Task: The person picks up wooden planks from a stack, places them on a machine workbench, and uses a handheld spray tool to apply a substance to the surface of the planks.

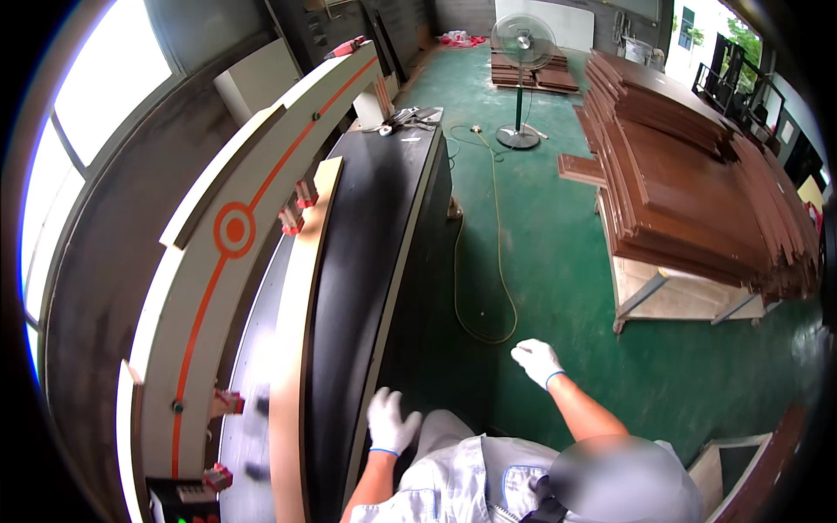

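My left hand (392, 424), in a white glove with a blue cuff edge, hovers by the near edge of a long black-topped bench (362, 209). Its fingers are apart and nothing is in them. My right hand (537, 362), gloved the same way, is held out over the green floor, away from the bench. Its fingers are loosely bent, and no object shows in them. Along the bench lies a long pale wooden board (295, 349), on the far side from me.
Beyond the board runs a white machine beam (196, 349) with an orange stripe and red-tipped clamps (292, 220). Tools (410, 118) lie at the bench's far end. A yellow cable (499, 235) loops over the floor near a standing fan (523, 78). Brown panels (671, 174) are stacked on a cart at right.
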A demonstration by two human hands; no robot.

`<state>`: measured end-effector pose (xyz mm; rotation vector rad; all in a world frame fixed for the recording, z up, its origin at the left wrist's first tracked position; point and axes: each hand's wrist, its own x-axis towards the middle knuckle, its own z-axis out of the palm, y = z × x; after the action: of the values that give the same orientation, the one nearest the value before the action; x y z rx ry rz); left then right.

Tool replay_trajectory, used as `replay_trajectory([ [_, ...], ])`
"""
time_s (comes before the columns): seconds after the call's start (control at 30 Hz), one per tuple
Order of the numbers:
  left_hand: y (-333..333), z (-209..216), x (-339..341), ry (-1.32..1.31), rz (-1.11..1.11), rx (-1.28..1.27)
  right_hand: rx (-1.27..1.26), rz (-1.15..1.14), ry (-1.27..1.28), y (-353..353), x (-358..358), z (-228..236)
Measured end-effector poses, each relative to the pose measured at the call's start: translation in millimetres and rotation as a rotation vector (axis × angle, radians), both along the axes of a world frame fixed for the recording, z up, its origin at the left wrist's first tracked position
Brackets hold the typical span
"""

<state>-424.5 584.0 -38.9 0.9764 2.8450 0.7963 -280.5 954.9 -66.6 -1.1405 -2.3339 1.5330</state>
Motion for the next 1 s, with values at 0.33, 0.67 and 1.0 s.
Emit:
replay_trajectory([
  [0.33,69.9,-88.3,-207.2,0.058,0.359,-0.1,0.106,0.157,-0.055,142.5,-239.1,12.9],
  [0.67,236.6,-50.1,-433.6,-0.017,0.342,0.271,0.44,0.303,-0.065,322.7,-566.3,30.1],
  [1.0,528.4,-18.6,-774.4,0.063,0.127,0.161,0.696,0.419,-0.192,498.8,-910.7,4.6],
])
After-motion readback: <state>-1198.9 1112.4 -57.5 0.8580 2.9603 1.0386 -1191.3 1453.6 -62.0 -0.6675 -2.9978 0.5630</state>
